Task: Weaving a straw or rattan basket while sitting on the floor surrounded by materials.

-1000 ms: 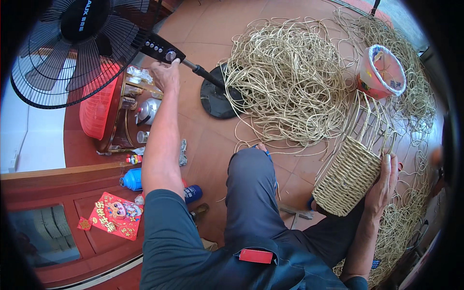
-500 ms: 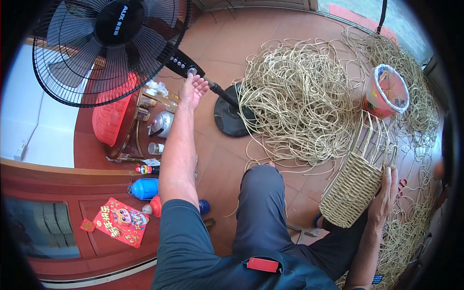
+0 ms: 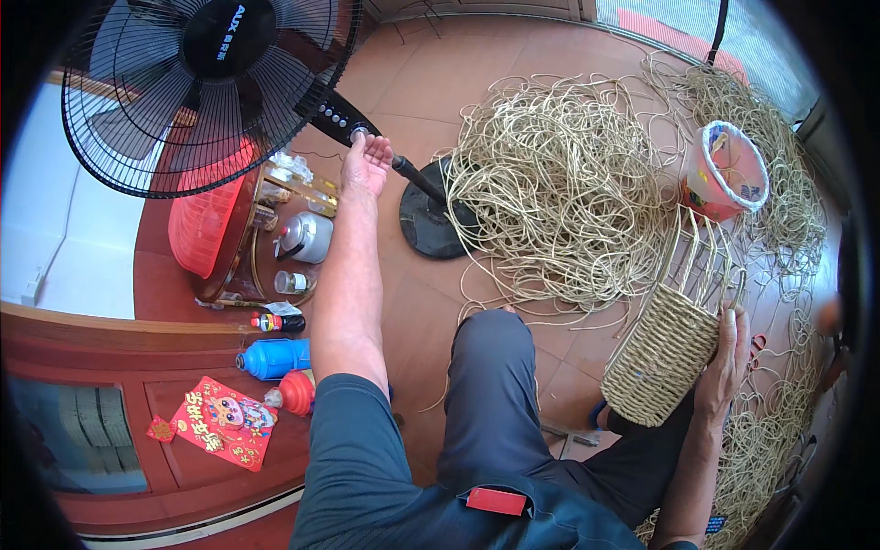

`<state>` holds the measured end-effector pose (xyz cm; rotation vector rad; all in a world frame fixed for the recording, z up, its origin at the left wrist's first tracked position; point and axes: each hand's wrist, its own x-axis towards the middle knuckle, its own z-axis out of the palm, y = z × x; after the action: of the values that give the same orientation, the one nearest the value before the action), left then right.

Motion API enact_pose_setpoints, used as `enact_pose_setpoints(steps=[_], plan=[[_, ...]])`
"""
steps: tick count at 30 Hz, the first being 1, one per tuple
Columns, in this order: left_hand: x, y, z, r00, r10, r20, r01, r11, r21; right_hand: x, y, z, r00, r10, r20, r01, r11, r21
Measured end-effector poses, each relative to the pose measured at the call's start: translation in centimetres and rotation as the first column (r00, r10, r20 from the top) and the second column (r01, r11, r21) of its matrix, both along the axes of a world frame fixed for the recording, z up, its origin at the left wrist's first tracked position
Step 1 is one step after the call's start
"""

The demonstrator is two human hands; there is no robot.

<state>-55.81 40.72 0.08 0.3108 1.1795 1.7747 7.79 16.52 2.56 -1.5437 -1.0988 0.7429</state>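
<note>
My left hand is raised palm-up at the black standing fan, thumb and forefinger at the round knob on its control panel, other fingers curled. My right hand grips the right edge of a rectangular woven straw-cord piece, with long loose strands running from its top end toward a pink bucket.
A large tangled cord heap covers the middle floor, more cord at right. The fan's round base stands beside it. At left are a red plastic basket, kettle, bottles and red cabinet. Scissors lie right.
Compared with a second ago, the view has shifted, putting the scene further right and down. My left hand has turned palm-up at the knob; my right hand still holds the woven piece.
</note>
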Motion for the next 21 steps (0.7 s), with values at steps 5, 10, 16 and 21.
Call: enact_pose_setpoints(steps=[5,10,16,21], plan=[[0.9,1.3,0.1,0.990,0.144,0.008,-0.144,0.989,0.030,1.0,-0.1,-0.2,0.996,0.071,-0.045,-0.074,0.995,-0.068],[2.7,1.4,0.7,0.965,0.245,-0.096,-0.246,0.969,-0.002,1.1,0.0,-0.5,0.998,0.049,-0.048,-0.052,0.997,-0.053],[5.7,0.5,3.0,0.761,0.288,-0.581,-0.446,0.883,-0.146,0.7,0.2,0.1,0.998,0.065,-0.022,-0.066,0.997,-0.034],[6.4,-0.1,4.0,0.127,-0.199,-0.972,-0.684,0.692,-0.231,0.4,0.2,0.5,0.998,0.042,-0.051,-0.043,0.999,-0.021]])
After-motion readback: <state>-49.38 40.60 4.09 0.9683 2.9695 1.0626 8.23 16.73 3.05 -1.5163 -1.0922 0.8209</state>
